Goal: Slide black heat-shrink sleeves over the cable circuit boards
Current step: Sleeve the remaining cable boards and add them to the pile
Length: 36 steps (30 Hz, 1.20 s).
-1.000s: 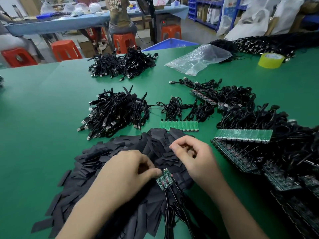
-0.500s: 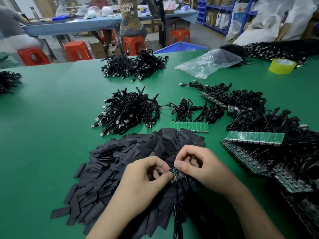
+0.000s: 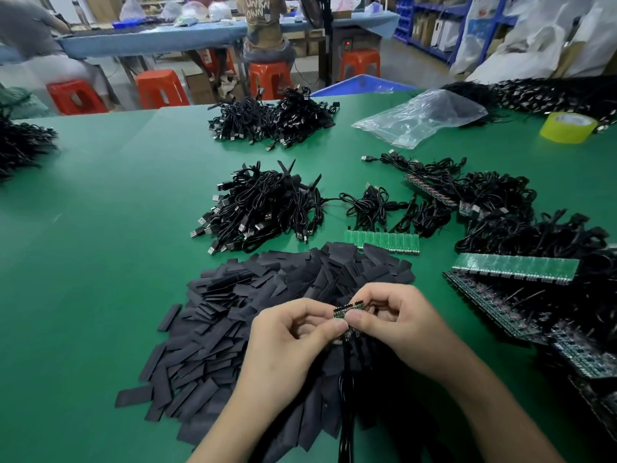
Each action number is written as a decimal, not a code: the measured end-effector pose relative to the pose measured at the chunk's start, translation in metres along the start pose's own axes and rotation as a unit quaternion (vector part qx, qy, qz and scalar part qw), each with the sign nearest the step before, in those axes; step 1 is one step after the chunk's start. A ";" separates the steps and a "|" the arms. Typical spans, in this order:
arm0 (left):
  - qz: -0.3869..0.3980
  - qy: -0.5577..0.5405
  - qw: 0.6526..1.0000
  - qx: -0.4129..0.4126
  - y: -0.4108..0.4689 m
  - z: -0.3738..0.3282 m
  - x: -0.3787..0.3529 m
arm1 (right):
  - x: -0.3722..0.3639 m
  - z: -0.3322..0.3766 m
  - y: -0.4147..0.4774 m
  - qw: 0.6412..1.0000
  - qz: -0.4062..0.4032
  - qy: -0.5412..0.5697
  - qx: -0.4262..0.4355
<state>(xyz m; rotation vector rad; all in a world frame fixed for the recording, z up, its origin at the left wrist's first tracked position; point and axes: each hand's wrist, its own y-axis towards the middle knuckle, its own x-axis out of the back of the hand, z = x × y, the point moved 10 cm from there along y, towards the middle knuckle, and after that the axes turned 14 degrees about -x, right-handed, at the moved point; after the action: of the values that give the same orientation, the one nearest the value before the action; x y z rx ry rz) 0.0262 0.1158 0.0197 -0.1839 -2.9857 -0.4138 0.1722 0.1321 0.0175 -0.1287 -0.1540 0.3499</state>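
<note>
Green matting covers the wide surface (image 3: 100, 228), with orange stools and other workers at a blue bench behind it. Just in front of the person lies a big loose heap of flat black heat-shrink sleeves (image 3: 253, 305), seemingly barely drawn down. Over that heap the left hand (image 3: 283, 342) and the right hand (image 3: 397, 322) meet, each grip pressed together in a pinch on a small cluster of circuit boards (image 3: 347, 310) whose black cables (image 3: 345, 412) hang toward the person. Whether a sleeve is already partly on any of these boards I cannot tell; the green edges and pin rows at the top show bare. Further out, a tangled bundle of USB cables (image 3: 260, 208) may be finished pieces, though that cannot be confirmed from here. To the right, long strips of joined green boards (image 3: 514, 267) with their cables lie stacked, plainly unsleeved, and another strip (image 3: 384, 240) sits just beyond the sleeve heap. Judging by these stocks, most of the work is left, and the boards in hand are at the start of sleeving.
</note>
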 end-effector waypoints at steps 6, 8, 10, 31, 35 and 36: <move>0.016 -0.064 0.998 0.011 0.003 0.001 -0.002 | -0.005 0.000 0.002 0.999 0.012 0.036 -0.014; 0.021 -0.101 0.995 0.020 0.004 0.001 -0.004 | -0.008 0.000 0.002 0.998 0.024 0.050 -0.021; 0.024 -0.126 0.991 0.030 0.004 0.002 -0.004 | -0.008 -0.001 0.003 0.997 0.027 0.065 -0.031; -0.083 0.278 0.944 -0.156 0.004 -0.024 0.040 | -0.014 0.021 -0.009 0.999 0.010 0.051 -0.008; -0.038 0.443 0.886 -0.130 0.009 -0.015 0.037 | -0.003 0.005 -0.006 0.956 0.047 0.279 -0.081; -0.028 0.458 0.880 -0.122 0.009 -0.012 0.034 | -0.003 0.001 -0.005 0.947 0.061 0.301 -0.098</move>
<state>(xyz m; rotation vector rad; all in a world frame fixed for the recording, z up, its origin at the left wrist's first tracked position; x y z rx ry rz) -0.0047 0.1250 0.0380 0.0722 -2.0020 -0.6552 0.1711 0.1266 0.0191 -0.4359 0.4283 0.4042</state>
